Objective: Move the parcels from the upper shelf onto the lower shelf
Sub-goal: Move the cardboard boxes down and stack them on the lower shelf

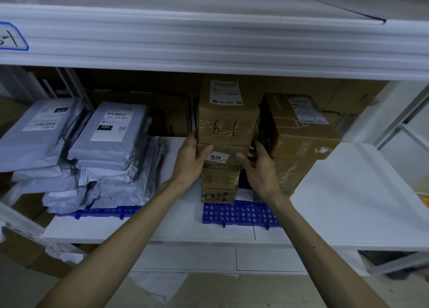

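A cardboard box marked "6-1" (pixel 227 119) sits on top of a stack of brown boxes on the lower shelf (pixel 348 203). Under it lies a flatter box with a "4010" label (pixel 220 155). My left hand (pixel 191 157) grips the left side of these two boxes, thumb on the front of the "4010" box. My right hand (pixel 258 168) holds their right side, fingers reaching behind the corner. Two smaller boxes (pixel 219 184) support the stack. The upper shelf (pixel 209 40) shows only its white front edge; I see no parcels on it.
Two piles of grey plastic mailer bags (pixel 109 145) fill the shelf's left. A larger stack of cardboard boxes (pixel 301 126) stands just right of my hands. Blue perforated mats (pixel 239 213) lie under the parcels. A white shelf post (pixel 404 103) rises at right.
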{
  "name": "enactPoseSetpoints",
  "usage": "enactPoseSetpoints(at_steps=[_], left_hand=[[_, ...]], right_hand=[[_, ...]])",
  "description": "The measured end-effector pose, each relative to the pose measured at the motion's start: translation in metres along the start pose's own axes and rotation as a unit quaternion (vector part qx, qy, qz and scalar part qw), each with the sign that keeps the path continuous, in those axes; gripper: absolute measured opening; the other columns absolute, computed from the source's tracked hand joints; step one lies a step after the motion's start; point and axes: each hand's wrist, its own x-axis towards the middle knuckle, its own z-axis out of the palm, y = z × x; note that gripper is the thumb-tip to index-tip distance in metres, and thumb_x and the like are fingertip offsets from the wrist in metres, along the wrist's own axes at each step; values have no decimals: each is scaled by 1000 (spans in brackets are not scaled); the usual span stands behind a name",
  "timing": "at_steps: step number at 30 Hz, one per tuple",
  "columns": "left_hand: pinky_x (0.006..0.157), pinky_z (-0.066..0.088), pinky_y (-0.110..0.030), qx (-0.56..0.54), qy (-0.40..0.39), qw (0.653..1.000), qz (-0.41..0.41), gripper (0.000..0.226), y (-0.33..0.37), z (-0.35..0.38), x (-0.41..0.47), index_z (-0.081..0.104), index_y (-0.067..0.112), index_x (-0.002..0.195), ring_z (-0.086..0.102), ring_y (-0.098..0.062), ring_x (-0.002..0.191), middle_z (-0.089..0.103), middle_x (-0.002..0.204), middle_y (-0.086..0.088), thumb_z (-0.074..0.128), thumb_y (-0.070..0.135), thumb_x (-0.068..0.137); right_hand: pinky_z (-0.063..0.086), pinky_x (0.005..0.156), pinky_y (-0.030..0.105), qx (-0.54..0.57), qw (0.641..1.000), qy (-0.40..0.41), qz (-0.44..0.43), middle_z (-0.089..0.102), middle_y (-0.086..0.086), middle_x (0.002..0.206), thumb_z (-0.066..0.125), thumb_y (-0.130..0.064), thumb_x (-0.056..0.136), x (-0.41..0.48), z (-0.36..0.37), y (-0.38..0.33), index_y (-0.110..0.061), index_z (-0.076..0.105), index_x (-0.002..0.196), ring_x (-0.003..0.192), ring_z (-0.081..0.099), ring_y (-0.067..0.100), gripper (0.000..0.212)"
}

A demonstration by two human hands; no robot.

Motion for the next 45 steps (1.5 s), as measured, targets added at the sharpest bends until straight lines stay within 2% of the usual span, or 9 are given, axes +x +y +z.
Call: enactPoseSetpoints(at_steps=[4,9,13,18,22,27,36,40,45], left_hand=[[100,47,-34,12,17,1000,1,37,-7,4,-9,51,19,131,53,-4,116,59,125,3,54,33,97],[108,41,-39,32,31,998,-49,61,-16,10,-34,44,18,140,45,-12,130,50,140,0,49,56,92],[112,36,-42,46,47,992,-106,58,-30,7,-62,36,13,145,38,-20,136,39,150,-4,51,39,96],[105,37,-28,26,45,992,-114,48,-47,-26,-88,40,15,140,42,-17,131,43,145,-3,52,32,97],[106,43,-38,13,49,993,-111,44,-72,-74,-106,45,14,136,47,-18,126,48,138,-5,54,32,96],[100,43,-31,25,62,993,-98,36,-110,-149,-128,49,10,129,51,-18,115,51,128,-8,56,24,96],[99,43,-35,10,31,990,-140,38,-160,-234,-145,48,11,128,51,-16,111,52,123,-3,58,27,95],[107,40,-36,-28,-16,978,-206,49,-181,-242,-128,44,17,134,49,-16,119,50,131,-2,63,32,91],[100,44,-31,-43,-26,968,-247,48,-195,-233,-113,42,21,132,56,-16,109,54,125,-5,65,24,90]], right_hand=[[47,102,38,-5,1000,-4,16,56,-5,131,58,-30,93,-11,3,7,-21,42,138,121,51,11,49],[48,101,42,-31,999,22,23,48,-4,134,57,-29,94,-30,15,18,-23,44,135,120,49,12,44],[48,99,39,-63,995,66,49,43,3,134,58,-24,93,-51,32,16,-16,45,131,111,51,14,41],[41,88,24,-72,994,38,71,44,7,129,55,-9,93,-76,64,14,-10,48,122,101,49,13,30],[48,91,38,-78,993,17,89,53,14,118,54,-9,94,-88,118,8,-2,52,114,104,54,27,22],[44,91,24,-39,991,-17,124,52,6,136,55,-14,95,-109,201,-13,-5,46,135,117,54,19,42],[41,101,29,-38,976,-66,202,42,8,147,59,-2,89,-106,280,-40,-10,30,147,126,49,24,65],[40,102,32,-44,966,-92,236,35,11,151,63,0,86,-88,292,-38,-14,21,151,132,42,28,79],[41,102,39,-26,961,-134,240,35,11,150,66,-1,85,-66,299,-30,-14,18,151,134,40,32,82]])
